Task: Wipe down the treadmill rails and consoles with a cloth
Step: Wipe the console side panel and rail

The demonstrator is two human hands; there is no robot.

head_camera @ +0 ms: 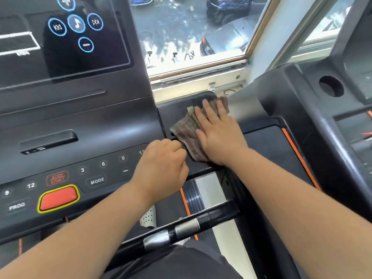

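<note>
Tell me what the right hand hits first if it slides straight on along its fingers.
The right hand, flat on the cloth, would probably meet the ledge's raised rounded rim first; window sill beyond, depth unclear.

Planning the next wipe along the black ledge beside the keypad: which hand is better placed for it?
Right. The right hand lies flat on the cloth, which is spread on that ledge. The left hand is curled at the edge of the keypad.
</note>
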